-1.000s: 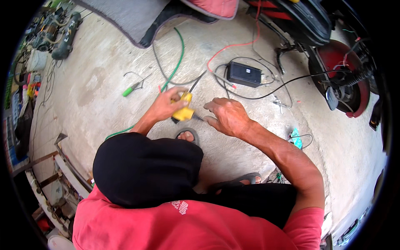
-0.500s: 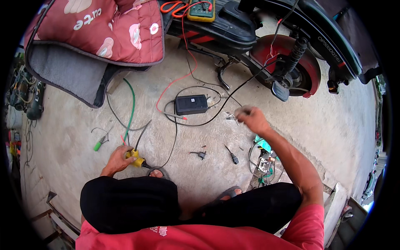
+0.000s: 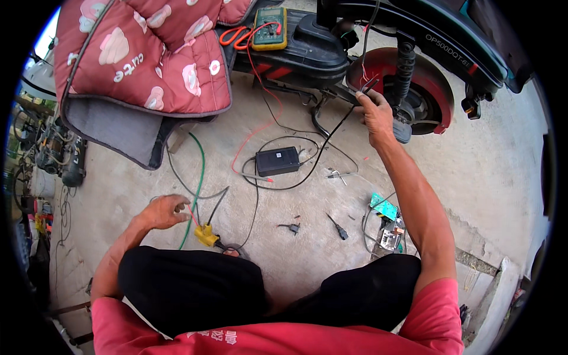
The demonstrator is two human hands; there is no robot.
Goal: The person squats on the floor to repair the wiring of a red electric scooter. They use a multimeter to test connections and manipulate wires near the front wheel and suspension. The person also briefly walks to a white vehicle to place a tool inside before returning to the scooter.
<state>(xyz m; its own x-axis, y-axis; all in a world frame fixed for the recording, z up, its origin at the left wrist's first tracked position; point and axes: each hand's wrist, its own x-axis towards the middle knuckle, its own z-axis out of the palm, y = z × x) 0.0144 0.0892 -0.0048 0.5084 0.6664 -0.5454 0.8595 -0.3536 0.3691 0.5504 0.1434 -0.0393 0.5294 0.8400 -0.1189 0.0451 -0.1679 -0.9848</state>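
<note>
My right hand (image 3: 377, 115) is raised beside the scooter's rear wheel, its fingers closed on the end of a black cable (image 3: 329, 133). That cable curves back toward a black charger box (image 3: 277, 160) on the concrete. Thin loose wires (image 3: 371, 78) hang just above the fingertips. My left hand (image 3: 165, 212) hovers at the left, its fingers curled but apart, with nothing visible in them. Beside it is a yellow socket block (image 3: 206, 235), with a red lead (image 3: 193, 217) sticking up from it. A green cable (image 3: 202, 160) runs past the left fingertips.
An electric scooter (image 3: 313, 50) stands ahead, carrying a multimeter (image 3: 270, 29) and a padded red cover (image 3: 136, 56). Between my feet and the charger lie a small black plug (image 3: 290, 228) and a cut cord end (image 3: 338, 228). A green circuit board (image 3: 384, 206) lies at the right.
My right hand has gone from above the floor by the charger up to the rear wheel, taking hold of the black cable. My left hand has let go of the yellow socket block.
</note>
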